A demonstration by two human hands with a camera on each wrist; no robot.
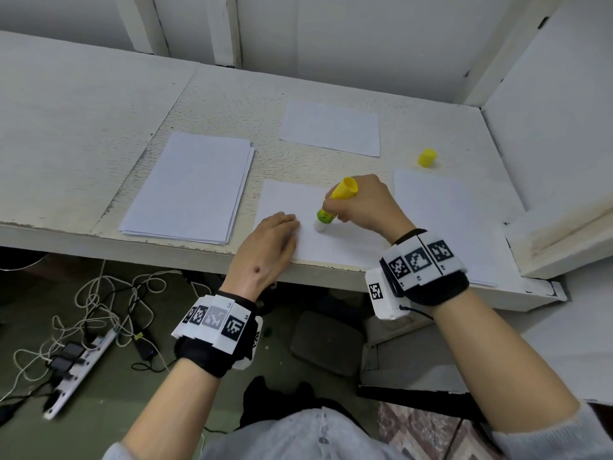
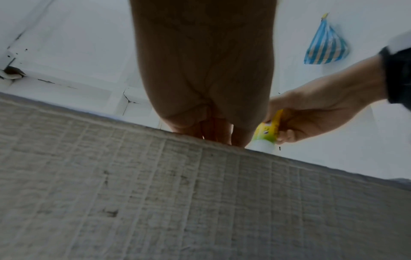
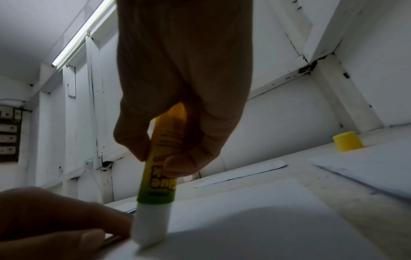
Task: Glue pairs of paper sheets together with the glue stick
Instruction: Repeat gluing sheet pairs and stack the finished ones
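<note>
1. Head view, nearest me: my left hand (image 1: 269, 247) lies flat, fingers straight, pressing the near sheet (image 1: 341, 240) at the front edge of the worn white table (image 1: 83, 127).
2. My right hand (image 1: 363, 204) curls round the yellow glue stick (image 1: 335, 202), its white tip down on that same sheet.
3. Under the table lie a power strip (image 1: 79, 366) and tangled cables (image 1: 99, 303).
4. To the left lies a paper stack (image 1: 189, 187); to the right, another sheet (image 1: 457, 224).
5. Farther back lie a single sheet (image 1: 330, 127) and the yellow cap (image 1: 427, 157), apart.
6. White panelled walls (image 1: 365, 38) close the back and the right.
</note>
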